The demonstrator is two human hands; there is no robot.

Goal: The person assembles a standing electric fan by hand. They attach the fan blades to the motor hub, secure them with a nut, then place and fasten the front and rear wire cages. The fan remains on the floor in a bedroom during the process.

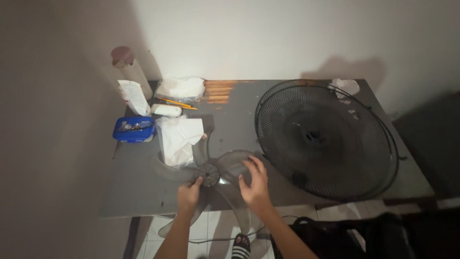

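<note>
Forearms: both reach up from the bottom edge toward the near edge of the counter (143, 201); below them shows a tiled floor with a striped sandal (241, 245) and a thin dark cord.
Left hand (189, 194): fingers curled, their tips pinched at the near left side of the hub (208, 174) of the fan blade; it grips the hub's rim.
Right hand (254, 184): fingers spread open, laid flat on the right lobe of the blade; nothing is enclosed in it.
Fan blade (230, 168): clear, smoky plastic, lying flat at the near edge of the counter, one lobe hanging over the edge toward the floor, another reaching left under the white paper.
White paper (178, 136): crumpled sheets just beyond the blade, touching it.
Fan guard (326, 139): round black wire grille, lying to the right of the blade, its rim just beside the right hand.
Blue box (134, 129): small lidded container at the left edge, beside the paper.
Yellow pencils (176, 103): behind the paper, next to a white oblong piece.
Plastic bag (181, 88): clear, with white contents, by the wall.
Bottle (130, 69): pale, dark-capped, in the far left corner against the wall.
</note>
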